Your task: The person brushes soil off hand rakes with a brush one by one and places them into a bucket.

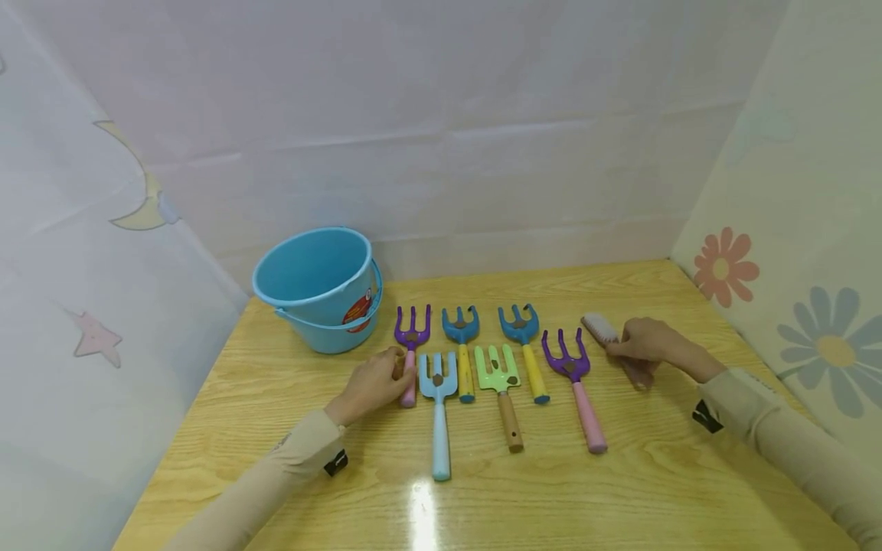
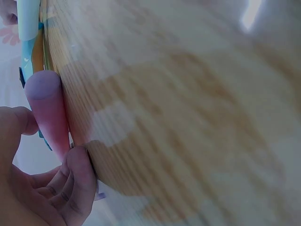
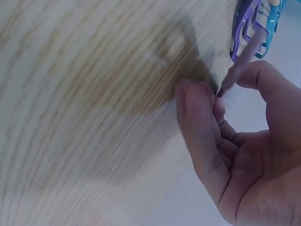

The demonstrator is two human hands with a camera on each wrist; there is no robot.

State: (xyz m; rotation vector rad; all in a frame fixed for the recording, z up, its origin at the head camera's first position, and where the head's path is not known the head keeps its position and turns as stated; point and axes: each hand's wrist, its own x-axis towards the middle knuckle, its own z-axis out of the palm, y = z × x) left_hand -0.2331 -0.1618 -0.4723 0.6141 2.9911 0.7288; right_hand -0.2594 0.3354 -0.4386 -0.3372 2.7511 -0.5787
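My left hand (image 1: pixel 375 385) pinches the pink handle (image 2: pixel 47 110) of a purple hand fork (image 1: pixel 412 335) at the left end of a group of garden forks. In the left wrist view, thumb and fingers lie on either side of that handle. Over at the right, my right hand (image 1: pixel 642 341) holds a scrubbing brush (image 1: pixel 601 329) with pale bristles between thumb and fingers. Part of the brush is hidden behind the hand; its edge (image 3: pixel 244 56) shows in the right wrist view. Beside the left hand lies a light blue hand fork (image 1: pixel 439 428).
A blue bucket (image 1: pixel 335 314) with a red label stands at the back left. Between the hands lie two blue forks with yellow handles, one (image 1: pixel 466 371) nearer the left, a green fork (image 1: pixel 508 417) and another purple fork (image 1: pixel 588 417). Cloth walls (image 1: pixel 482 191) border the wooden table (image 1: pixel 537 505).
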